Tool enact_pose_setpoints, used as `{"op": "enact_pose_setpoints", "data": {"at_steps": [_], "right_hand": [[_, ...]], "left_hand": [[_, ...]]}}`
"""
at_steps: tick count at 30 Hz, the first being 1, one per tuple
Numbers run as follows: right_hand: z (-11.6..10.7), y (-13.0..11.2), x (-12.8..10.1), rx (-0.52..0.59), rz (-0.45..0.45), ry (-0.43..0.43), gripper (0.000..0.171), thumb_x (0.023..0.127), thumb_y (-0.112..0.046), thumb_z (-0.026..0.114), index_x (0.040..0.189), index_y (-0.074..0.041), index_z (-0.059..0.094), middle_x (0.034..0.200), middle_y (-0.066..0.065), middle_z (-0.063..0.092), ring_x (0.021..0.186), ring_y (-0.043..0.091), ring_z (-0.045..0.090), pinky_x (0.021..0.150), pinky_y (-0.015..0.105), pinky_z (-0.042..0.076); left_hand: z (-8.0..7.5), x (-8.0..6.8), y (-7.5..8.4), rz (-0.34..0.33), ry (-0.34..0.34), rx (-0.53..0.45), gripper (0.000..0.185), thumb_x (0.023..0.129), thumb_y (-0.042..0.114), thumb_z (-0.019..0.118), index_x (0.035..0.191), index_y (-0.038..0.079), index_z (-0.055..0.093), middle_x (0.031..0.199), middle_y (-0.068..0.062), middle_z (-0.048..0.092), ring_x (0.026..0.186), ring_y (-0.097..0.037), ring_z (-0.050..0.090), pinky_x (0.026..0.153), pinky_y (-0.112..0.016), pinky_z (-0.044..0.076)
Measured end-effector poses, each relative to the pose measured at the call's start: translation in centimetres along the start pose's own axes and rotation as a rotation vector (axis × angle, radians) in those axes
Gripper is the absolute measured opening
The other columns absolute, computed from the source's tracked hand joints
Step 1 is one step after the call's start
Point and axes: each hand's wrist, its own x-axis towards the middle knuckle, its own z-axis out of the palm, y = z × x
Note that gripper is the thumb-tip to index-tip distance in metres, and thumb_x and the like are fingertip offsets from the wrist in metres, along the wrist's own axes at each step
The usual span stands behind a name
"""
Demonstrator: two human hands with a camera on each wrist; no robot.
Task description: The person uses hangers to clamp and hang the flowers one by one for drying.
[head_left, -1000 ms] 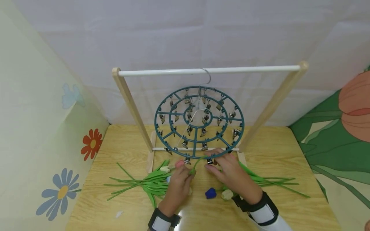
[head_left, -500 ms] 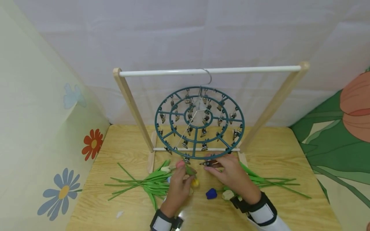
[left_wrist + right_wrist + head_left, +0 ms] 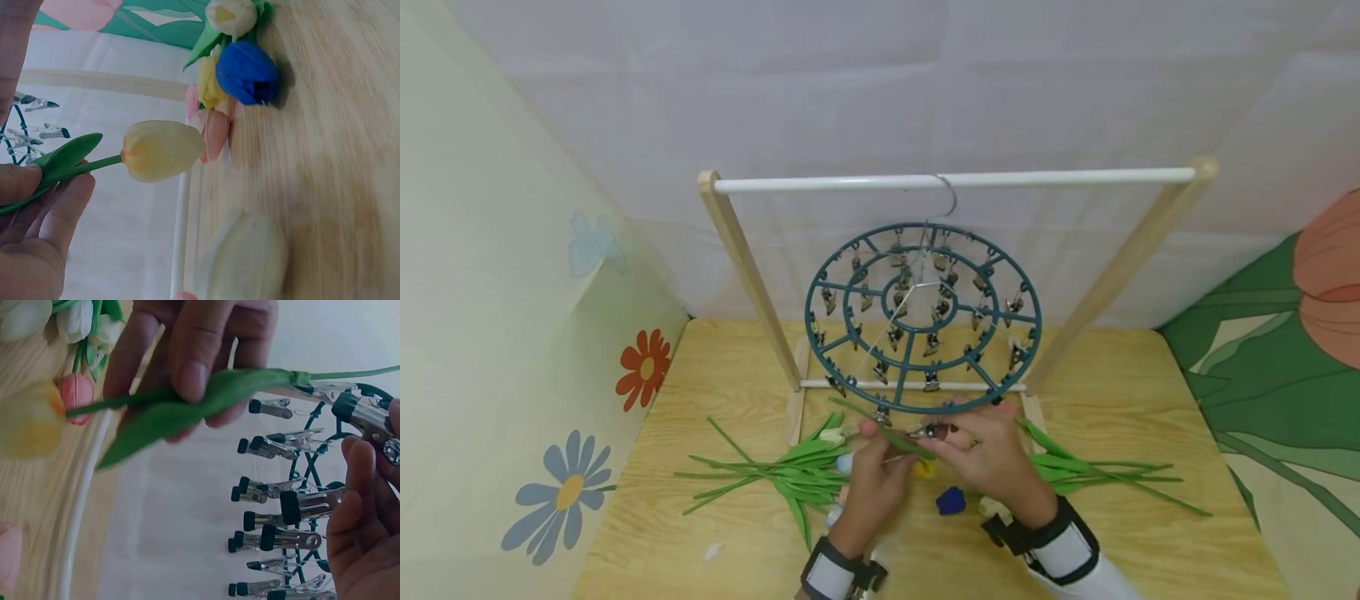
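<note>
My left hand (image 3: 876, 487) pinches a pale yellow artificial tulip (image 3: 164, 150) by its stem and green leaf (image 3: 187, 415), between thumb and fingers. The bloom points down toward the table and the thin stem runs up under the hanger. My right hand (image 3: 1000, 458) grips a metal clip (image 3: 365, 419) with dark green tips, at the near edge of the round green clip hanger (image 3: 907, 365). In the right wrist view the clip lies close to the stem's thin part; whether they touch cannot be told. Other clips hang from the rings.
A wooden stand with a white bar (image 3: 835, 183) holds the hanger. Several tulips with green leaves (image 3: 808, 475) lie at the left. More stems (image 3: 1105, 471) lie at the right, near a blue tulip (image 3: 951, 501). A white scrap (image 3: 713, 550) lies front left.
The tulip's stem has swung from pointing right to pointing up left, and its yellow bloom has come into view. My right hand has drawn its clip left, toward the left hand.
</note>
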Motion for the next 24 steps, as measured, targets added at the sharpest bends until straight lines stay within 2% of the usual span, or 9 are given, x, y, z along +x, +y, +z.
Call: {"op": "enact_pose_setpoints", "data": {"at_steps": [2,4,6,9,10,12,15,19,24], "right_hand": [[0.3,-0.2,-0.1,0.039,0.021,0.0,0.02,0.083,-0.017,0.088,0.094,-0.004,0.079,0.084,0.005,0.074,0.068,0.012,0.067,0.064,0.018,0.056],[0.6,-0.2,-0.1,0.056,0.023,0.015,0.02,0.083,-0.017,0.088,0.094,-0.003,0.079,0.085,0.007,0.074,0.069,0.014,0.068,0.065,0.02,0.056],[0.9,-0.2,0.0,0.052,0.019,0.035,0.023,0.086,-0.023,0.086,0.093,-0.002,0.079,0.085,0.01,0.076,0.07,0.017,0.069,0.067,0.02,0.057],[1.2,-0.1,0.0,0.055,0.016,0.057,0.037,0.095,-0.037,0.074,0.092,-0.001,0.078,0.086,0.012,0.076,0.069,0.018,0.07,0.068,0.019,0.057],[1.3,-0.1,0.0,0.053,0.013,0.065,0.037,0.095,-0.037,0.074,0.091,-0.001,0.078,0.085,0.013,0.076,0.069,0.018,0.069,0.067,0.019,0.057],[1.4,-0.1,0.0,0.073,0.016,0.073,0.029,0.093,-0.031,0.078,0.092,-0.001,0.078,0.085,0.012,0.075,0.068,0.016,0.068,0.065,0.018,0.055],[1.5,0.0,0.0,0.114,0.016,0.09,0.014,0.084,-0.01,0.085,0.093,-0.003,0.078,0.084,0.01,0.074,0.067,0.013,0.065,0.062,0.018,0.053],[1.7,0.0,0.3,0.156,0.007,0.104,0.028,0.07,0.009,0.085,0.094,-0.004,0.078,0.084,0.007,0.072,0.069,0.01,0.062,0.061,0.02,0.052],[2.2,0.0,0.5,0.186,0.019,0.122,0.027,0.071,0.011,0.084,0.093,-0.002,0.078,0.082,0.007,0.07,0.071,0.011,0.063,0.063,0.021,0.053]], "left_hand": [[0.3,0.1,0.1,-0.007,0.003,-0.018,0.022,0.091,-0.005,0.072,0.112,0.001,0.069,0.11,-0.017,0.076,0.101,-0.031,0.076,0.082,-0.03,0.064],[0.6,0.2,0.1,-0.005,0.007,-0.021,0.02,0.091,-0.004,0.073,0.111,0.0,0.07,0.108,-0.017,0.076,0.101,-0.031,0.076,0.081,-0.028,0.064],[0.8,0.2,0.0,0.025,0.018,0.005,0.021,0.09,-0.005,0.073,0.111,-0.001,0.07,0.107,-0.018,0.077,0.1,-0.031,0.076,0.08,-0.026,0.064],[0.9,0.4,0.1,0.054,0.038,0.051,0.022,0.088,-0.008,0.074,0.109,-0.001,0.07,0.104,-0.017,0.077,0.098,-0.027,0.077,0.078,-0.024,0.064],[1.0,0.4,0.2,0.063,0.041,0.055,0.022,0.088,-0.008,0.074,0.109,-0.001,0.07,0.103,-0.017,0.077,0.097,-0.026,0.077,0.077,-0.023,0.064],[1.0,0.5,0.3,0.065,0.044,0.05,0.023,0.089,-0.007,0.074,0.11,0.0,0.07,0.104,-0.016,0.077,0.097,-0.024,0.076,0.077,-0.023,0.064],[1.0,0.6,0.4,0.063,0.037,0.016,0.023,0.09,-0.005,0.073,0.112,0.001,0.07,0.107,-0.015,0.077,0.098,-0.025,0.076,0.078,-0.025,0.064],[1.0,0.8,0.5,0.066,0.019,-0.029,0.027,0.092,-0.003,0.072,0.118,0.003,0.069,0.114,-0.014,0.076,0.103,-0.027,0.076,0.081,-0.028,0.065],[1.0,1.0,0.7,0.078,0.003,-0.067,0.033,0.092,-0.004,0.071,0.124,0.002,0.068,0.121,-0.015,0.075,0.108,-0.028,0.075,0.085,-0.03,0.064]]}}
